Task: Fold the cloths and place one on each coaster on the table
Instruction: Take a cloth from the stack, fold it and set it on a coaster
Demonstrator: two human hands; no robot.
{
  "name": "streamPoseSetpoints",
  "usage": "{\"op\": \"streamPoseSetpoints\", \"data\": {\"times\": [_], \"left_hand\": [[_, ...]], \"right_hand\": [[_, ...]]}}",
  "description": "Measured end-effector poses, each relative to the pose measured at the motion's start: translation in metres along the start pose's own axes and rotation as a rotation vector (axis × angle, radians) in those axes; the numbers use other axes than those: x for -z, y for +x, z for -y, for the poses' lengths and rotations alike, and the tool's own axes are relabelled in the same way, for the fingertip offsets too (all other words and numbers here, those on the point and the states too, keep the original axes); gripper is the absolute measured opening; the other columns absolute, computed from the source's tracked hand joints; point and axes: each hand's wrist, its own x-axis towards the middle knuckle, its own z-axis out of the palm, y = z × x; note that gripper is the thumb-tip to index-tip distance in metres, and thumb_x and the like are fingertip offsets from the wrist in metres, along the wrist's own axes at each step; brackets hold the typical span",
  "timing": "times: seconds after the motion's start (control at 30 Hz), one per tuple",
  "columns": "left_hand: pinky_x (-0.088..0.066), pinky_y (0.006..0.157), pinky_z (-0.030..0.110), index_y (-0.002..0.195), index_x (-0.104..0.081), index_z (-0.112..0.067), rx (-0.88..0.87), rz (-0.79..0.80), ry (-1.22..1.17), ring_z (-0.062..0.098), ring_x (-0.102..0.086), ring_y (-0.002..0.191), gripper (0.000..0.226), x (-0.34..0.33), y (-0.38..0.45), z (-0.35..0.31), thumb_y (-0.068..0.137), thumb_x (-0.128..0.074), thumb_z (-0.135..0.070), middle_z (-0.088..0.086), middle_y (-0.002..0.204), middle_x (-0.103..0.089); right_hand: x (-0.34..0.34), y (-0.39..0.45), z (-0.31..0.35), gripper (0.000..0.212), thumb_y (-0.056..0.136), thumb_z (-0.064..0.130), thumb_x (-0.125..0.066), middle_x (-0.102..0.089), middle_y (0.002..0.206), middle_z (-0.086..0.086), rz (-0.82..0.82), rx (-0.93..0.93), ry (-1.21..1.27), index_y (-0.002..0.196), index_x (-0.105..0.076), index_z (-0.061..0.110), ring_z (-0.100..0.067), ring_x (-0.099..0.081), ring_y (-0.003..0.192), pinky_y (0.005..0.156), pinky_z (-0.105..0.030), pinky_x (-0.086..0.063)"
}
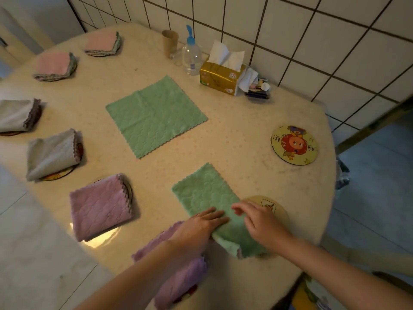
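Observation:
A green cloth, folded in half, lies near the table's front edge. My left hand presses flat on its near part. My right hand rests beside it with fingers loosely bent at the cloth's right edge, over a bare coaster. A second green cloth lies unfolded in the middle. Another bare coaster with a cartoon picture sits at the right. A folded purple cloth lies under my left forearm, on a coaster.
Folded cloths sit on coasters along the left: purple, two grey, two pink. At the back by the tiled wall stand a paper cup, a bottle and a tissue pack.

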Motion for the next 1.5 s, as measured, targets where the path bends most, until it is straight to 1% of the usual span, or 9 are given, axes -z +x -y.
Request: {"op": "streamPoseSetpoints", "data": {"times": [0.1, 0.2, 0.47, 0.6, 0.73, 0.8, 0.9, 1.27, 1.5], "left_hand": [[-0.029, 0.114, 0.031, 0.141, -0.045, -0.028, -0.096, -0.043, 0.080, 0.019, -0.038, 0.136, 0.059, 0.000, -0.017, 0.010, 0.084, -0.059, -0.023, -0.003, 0.146, -0.045], [-0.048, 0.097, 0.030, 0.128, -0.058, -0.023, -0.120, -0.122, 0.151, 0.019, -0.055, 0.112, 0.049, 0.000, -0.030, 0.016, 0.079, -0.061, -0.027, -0.004, 0.125, -0.060], [-0.045, 0.100, 0.026, 0.130, -0.058, -0.023, 0.023, -0.135, -0.005, 0.017, -0.057, 0.113, 0.051, -0.002, -0.042, 0.020, 0.083, -0.041, -0.037, -0.002, 0.127, -0.060], [-0.047, 0.090, 0.025, 0.114, -0.066, -0.018, 0.221, -0.148, -0.319, 0.009, -0.061, 0.097, 0.046, 0.009, -0.036, 0.020, 0.085, -0.038, -0.039, -0.002, 0.111, -0.066], [-0.041, 0.057, 0.036, 0.066, -0.056, -0.012, 0.639, -0.264, -0.683, 0.011, -0.046, 0.058, 0.045, 0.016, -0.021, 0.032, 0.089, -0.052, -0.050, 0.003, 0.064, -0.054], [-0.052, 0.058, 0.045, 0.073, -0.059, -0.008, 0.776, -0.349, -0.997, 0.020, -0.058, 0.061, 0.052, 0.015, -0.015, 0.041, 0.086, -0.052, -0.058, 0.009, 0.068, -0.059], [-0.054, 0.048, 0.034, 0.095, -0.057, -0.012, 0.826, -0.402, -1.213, 0.028, -0.067, 0.067, 0.028, 0.025, -0.009, 0.040, 0.101, -0.040, -0.034, 0.012, 0.085, -0.064], [-0.058, 0.053, 0.044, 0.100, -0.047, -0.020, 0.820, -0.462, -1.197, 0.031, -0.069, 0.068, 0.010, 0.024, -0.005, 0.045, 0.102, -0.039, -0.025, 0.013, 0.086, -0.065], [-0.059, 0.060, 0.049, 0.101, -0.047, -0.026, 0.935, -0.535, -0.829, 0.028, -0.069, 0.064, 0.025, 0.043, 0.010, 0.072, 0.088, -0.060, -0.044, 0.005, 0.079, -0.064]], "right_hand": [[-0.004, 0.007, -0.027, 0.079, 0.078, -0.021, -0.042, -0.036, 0.147, 0.009, 0.221, 0.196, -0.314, 0.143, -0.035, 0.023, -0.008, -0.032, 0.136, 0.115, -0.025, -0.022], [-0.006, 0.008, -0.043, 0.091, 0.073, -0.023, -0.046, -0.021, 0.156, 0.004, 0.320, 0.366, -0.515, 0.147, -0.022, 0.024, -0.015, -0.021, 0.143, 0.113, -0.029, -0.011], [-0.014, 0.010, -0.057, 0.066, 0.088, 0.035, -0.050, -0.030, 0.152, 0.005, 0.337, 0.404, -0.595, 0.147, -0.021, 0.026, -0.013, -0.027, 0.140, 0.112, -0.033, -0.010], [-0.010, 0.022, -0.050, 0.057, 0.088, 0.037, -0.050, -0.036, 0.144, 0.010, 0.361, 0.327, -0.434, 0.141, -0.032, 0.027, -0.005, -0.028, 0.132, 0.115, -0.029, -0.019], [-0.011, 0.050, -0.028, 0.031, 0.088, 0.039, -0.054, -0.055, 0.114, 0.011, 0.262, -0.021, 0.014, 0.117, -0.055, 0.030, -0.004, -0.054, 0.100, 0.085, -0.029, -0.055], [-0.017, 0.069, -0.021, 0.024, 0.091, 0.044, -0.051, -0.065, 0.097, 0.005, 0.166, -0.155, 0.178, 0.102, -0.061, 0.026, -0.009, -0.063, 0.083, 0.068, -0.029, -0.058], [-0.024, 0.090, -0.012, 0.024, 0.095, 0.041, -0.047, -0.060, 0.071, 0.001, 0.124, -0.222, 0.095, 0.082, -0.054, 0.021, -0.010, -0.051, 0.056, 0.049, -0.023, -0.042], [-0.032, 0.105, -0.011, 0.024, 0.096, 0.042, -0.043, -0.058, 0.068, 0.004, 0.064, -0.281, -0.067, 0.092, -0.052, 0.021, -0.009, -0.047, 0.053, 0.048, -0.024, -0.038], [-0.032, 0.109, -0.005, 0.025, 0.096, 0.043, -0.043, -0.056, 0.071, 0.007, 0.075, -0.308, -0.128, 0.089, -0.051, 0.021, -0.010, -0.051, 0.058, 0.047, -0.023, -0.038]]}}
